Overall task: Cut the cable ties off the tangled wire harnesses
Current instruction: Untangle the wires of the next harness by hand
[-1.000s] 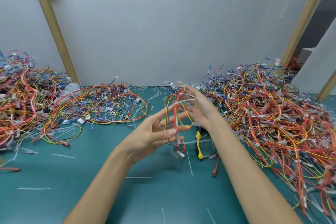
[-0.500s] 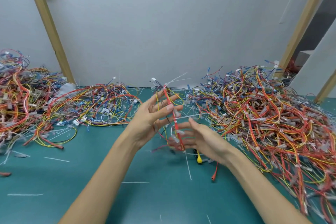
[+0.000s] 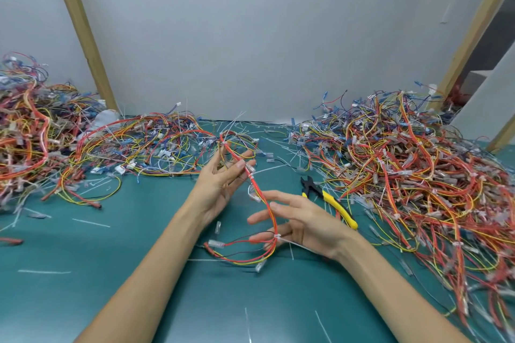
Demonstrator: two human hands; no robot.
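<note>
– Across the green mat (image 3: 69, 301), biggest first, how will this stuff handle?
– The right heap (image 3: 412, 175) at three o'clock is a light, springy snarl. I'd judge that anything tugged from it drags its neighbours along. The same goes for the left heap (image 3: 25, 133) at nine and the middle heap (image 3: 156, 147) at eleven.
– And the one being worked?
– The wire harness (image 3: 262, 195) hangs above the mat's centre, between both hands. It looks thin, limp and nearly weightless, so it will sag wherever it isn't supported. The left hand (image 3: 217, 186) seems to pinch the upper run between thumb and fingers. The right hand (image 3: 303, 223) is spread loose, with the wires threaded between straight fingers and nothing clenched.
– Where to grip?
– On the bundled run just beside a cable tie (image 3: 277, 237), so the tie stands taut. The ties look small and stiff. The insulation is what could get nicked.
– The cutters (image 3: 330, 199)?
– Lying on the mat at two o'clock of the right hand, untouched. Take them by the yellow handles.
– Counts?
– Three heaps, one harness in hand, one pair of cutters. On that harness I make out three ties, with perhaps more hidden. Cut tie tails (image 3: 92, 222) litter the mat, too many and too thin to count.
</note>
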